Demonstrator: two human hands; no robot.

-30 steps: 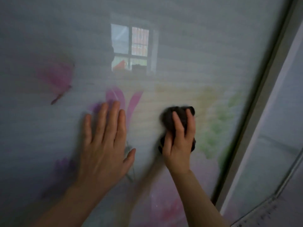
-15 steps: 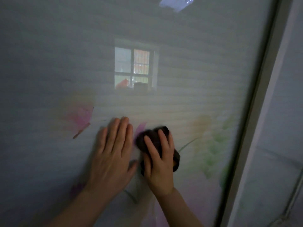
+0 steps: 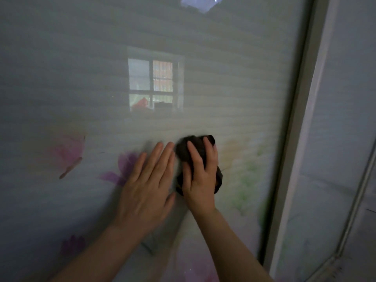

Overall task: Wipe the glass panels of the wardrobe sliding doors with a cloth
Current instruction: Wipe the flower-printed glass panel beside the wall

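A frosted glass panel [image 3: 223, 88] with faint pink, purple and green flower prints fills the view. My right hand [image 3: 200, 176] grips a dark bunched cloth [image 3: 184, 151] and presses it against the glass near the middle. My left hand [image 3: 149, 184] lies flat on the panel just left of the cloth, fingers straight and together. The cloth's lower part shows beside my right palm; the rest sits under my fingers.
A grey door frame [image 3: 295, 129] runs down the right side of the panel. Beyond it is a second pale panel [image 3: 345, 139]. A window reflection [image 3: 154, 84] shows on the glass above my hands, and a bright light reflection [image 3: 200, 3] at the top.
My right hand swept the cloth left toward my left hand, then up slightly and back to the right. The view tilted upward, so the window reflection sits lower. My left hand stayed flat on the glass.
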